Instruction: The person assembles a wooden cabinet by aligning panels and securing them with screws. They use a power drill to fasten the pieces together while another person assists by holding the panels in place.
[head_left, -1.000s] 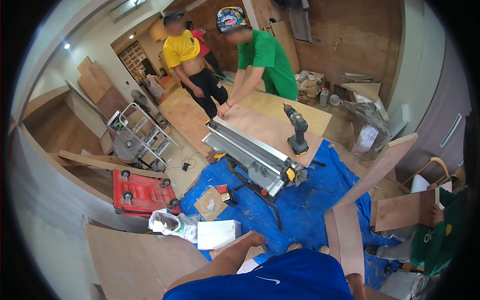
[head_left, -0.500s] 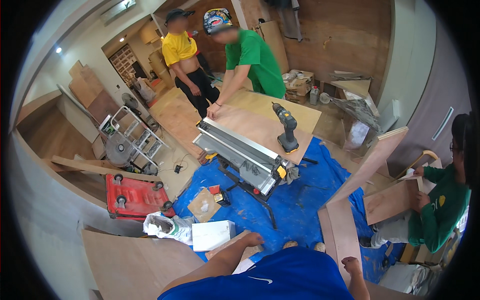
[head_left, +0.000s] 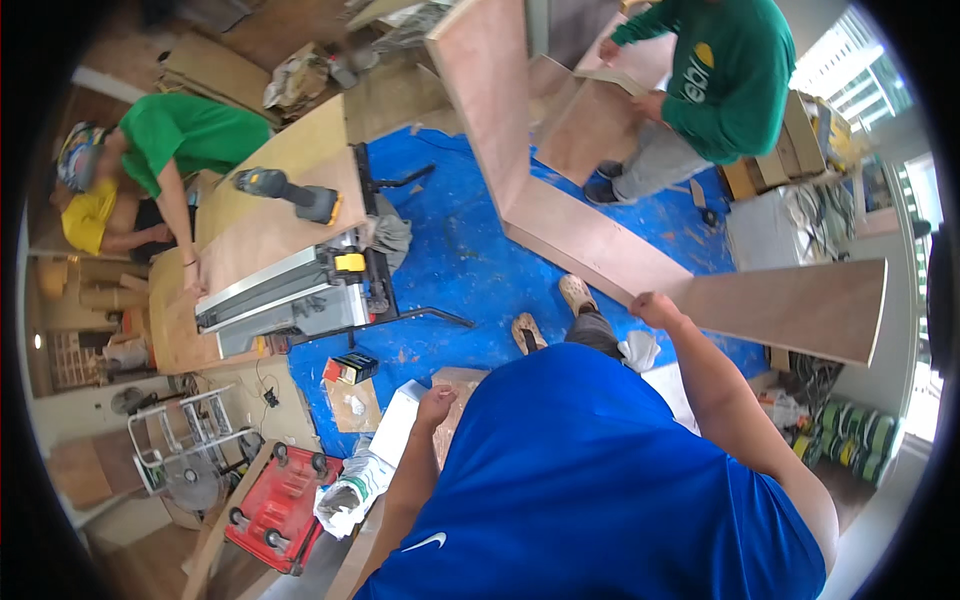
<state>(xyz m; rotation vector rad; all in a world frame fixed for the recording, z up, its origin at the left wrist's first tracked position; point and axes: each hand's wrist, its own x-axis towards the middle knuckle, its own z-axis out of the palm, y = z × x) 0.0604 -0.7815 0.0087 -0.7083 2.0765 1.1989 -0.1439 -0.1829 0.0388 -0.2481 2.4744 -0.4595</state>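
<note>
My left hand [head_left: 436, 406] hangs beside my body with its fingers curled in, above a white box [head_left: 398, 418] and a piece of board [head_left: 460, 378] on the floor. Nothing shows in it. My right hand [head_left: 655, 310] is loosely fisted, held out in front of a three-sided plywood frame [head_left: 600, 240]; whether it touches the wood I cannot tell. The frame's long boards stand on the blue sheet [head_left: 440, 250], one side reaching away and the other to the right.
At left, a table saw [head_left: 290, 290] adjoins a plywood sheet [head_left: 270, 240] bearing a cordless drill [head_left: 290, 195]; a person in green [head_left: 195, 140] leans there. Another person [head_left: 725, 80] handles boards at the far right. A red trolley [head_left: 285, 510] lies wheels up near a stepladder [head_left: 190, 430].
My view has swung right, so the saw and drill now lie left and the plywood frame is ahead. My right hand has come up in front of the frame.
</note>
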